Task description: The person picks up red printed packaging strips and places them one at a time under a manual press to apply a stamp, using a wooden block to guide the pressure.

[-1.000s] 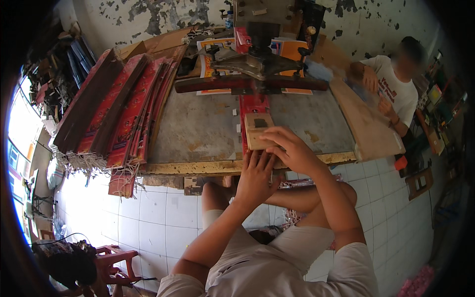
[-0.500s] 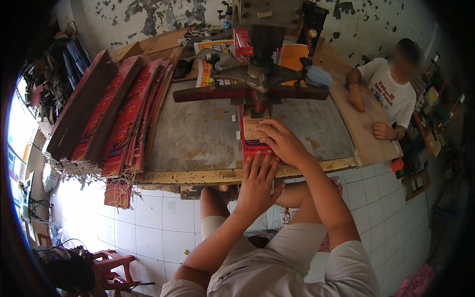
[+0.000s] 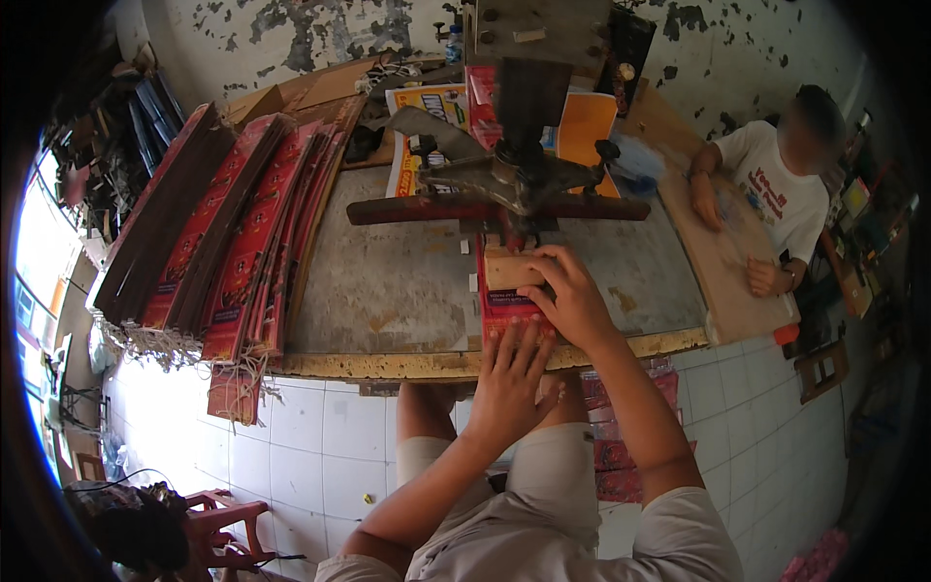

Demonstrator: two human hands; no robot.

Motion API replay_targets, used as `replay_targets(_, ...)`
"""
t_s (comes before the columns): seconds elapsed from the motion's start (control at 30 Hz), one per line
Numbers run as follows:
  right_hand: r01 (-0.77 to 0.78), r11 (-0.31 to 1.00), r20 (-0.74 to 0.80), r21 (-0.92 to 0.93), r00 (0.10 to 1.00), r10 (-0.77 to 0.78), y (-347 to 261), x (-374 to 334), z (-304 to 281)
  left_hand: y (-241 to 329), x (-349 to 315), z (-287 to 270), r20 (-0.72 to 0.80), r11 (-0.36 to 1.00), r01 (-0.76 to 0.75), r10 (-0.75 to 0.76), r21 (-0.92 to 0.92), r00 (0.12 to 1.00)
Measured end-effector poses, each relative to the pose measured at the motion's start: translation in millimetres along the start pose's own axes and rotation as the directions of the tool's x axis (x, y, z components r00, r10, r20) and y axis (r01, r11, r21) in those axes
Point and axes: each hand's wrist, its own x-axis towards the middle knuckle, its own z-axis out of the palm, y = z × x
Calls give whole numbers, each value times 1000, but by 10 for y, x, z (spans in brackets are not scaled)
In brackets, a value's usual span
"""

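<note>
A pale wooden block [image 3: 502,273] lies on a narrow red printed packaging strip [image 3: 497,318], just below the head of a dark metal press [image 3: 514,184]. The bent fingers of my right hand [image 3: 580,303] hold the block at its right side, with the thumb low over the strip. My left hand [image 3: 509,376] lies flat with fingers outstretched on the strip's near end, at the front edge of the worktable [image 3: 388,281]. Part of the strip is hidden under the block and the hands.
Tall stacks of red printed strips [image 3: 242,242] with string ends stand at the left. A board [image 3: 727,281] lies along the right side, where another person [image 3: 776,184] sits. More red packs [image 3: 621,456] lie below the table, and a red stool [image 3: 223,524] stands lower left.
My view has shifted slightly, so the table sits lower. My right leg has moved from a sideways bend to point forward, uncovering red packs below. Both hands keep their places on the block and strip.
</note>
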Motion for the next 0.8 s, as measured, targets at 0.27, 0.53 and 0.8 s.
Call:
replay_targets(0.27,-51,987,40,155,998,45,-49,-376,-193,-225,-188,158,-100,987,-146,138,-71,985)
replay_targets(0.53,-585,785,-110,202,783,612,688,-1341,-1524,-846,-1027,493,-434,975,110,-15,195,901)
replay_targets(0.8,-601,772,-407,-207,771,491,2891,-1572,-2484,-999,-1070,786,-490,967,132,-8,219,872)
